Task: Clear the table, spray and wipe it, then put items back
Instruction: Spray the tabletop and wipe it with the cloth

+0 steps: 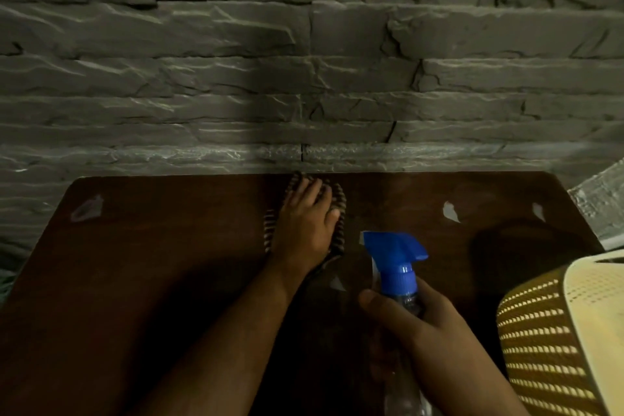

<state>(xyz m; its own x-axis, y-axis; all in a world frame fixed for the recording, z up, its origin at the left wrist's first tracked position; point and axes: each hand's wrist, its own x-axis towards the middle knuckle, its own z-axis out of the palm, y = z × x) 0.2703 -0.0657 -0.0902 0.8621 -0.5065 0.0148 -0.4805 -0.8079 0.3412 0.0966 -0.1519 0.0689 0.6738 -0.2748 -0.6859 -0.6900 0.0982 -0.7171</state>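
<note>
— Against the far edge of the dark brown wooden table [135, 263], what do you log?

— I note the left hand [305, 226] laid flat, fingers straight, pressing on a brown striped cloth [339, 213]. The cloth lies under the palm and shows past it on both sides and at the fingertips, close to the grey stone-pattern wall [304, 61].

— And the other hand?

— Nearer to me and to the right of the cloth, the right hand [429, 324] grips the neck of a clear plastic spray bottle with a blue trigger head [395, 257]. Thumb and fingers curl round it just below the blue collar. The nozzle points left, toward the left wrist, near it but apart.

— Anything else on the table?

— I see pale chipped patches [450, 212] in the surface toward the far corners. At the right edge stands a cream perforated plastic basket [553, 331], just beside the right hand; I cannot tell whether they touch.
</note>
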